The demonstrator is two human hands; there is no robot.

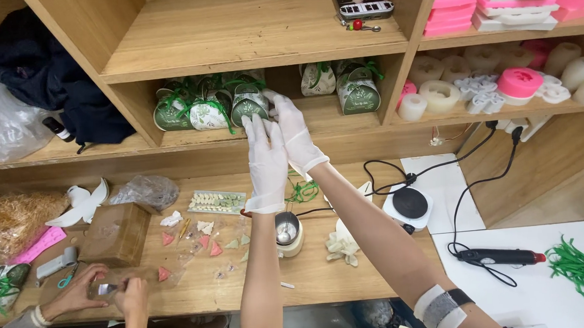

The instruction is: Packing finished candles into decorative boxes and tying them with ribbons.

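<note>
Gift boxes (211, 105), small, green and white with green ribbon bows, packed together on the lower shelf (329, 120), just beyond both raised hands. Left hand (265, 162) in a white glove, fingers straight and together, tips touching the rightmost box of that cluster (249, 103). Right hand (294, 134), gloved too, just beside the left and overlapping it, fingers extended upward and slightly apart; whether either hand grips anything cannot be told. 2 more boxes of the same kind (344, 86) further right on the same shelf. Below the hands on the wooden table (310, 275): loose green ribbon (301, 191), a small metal cup with a spoon (287, 231), a round black hot plate (410, 205) to the right, a tray of pale shapes (217, 201) to the left. At the far lower left, another person's bare hands (107, 293) on a small clear packet.
</note>
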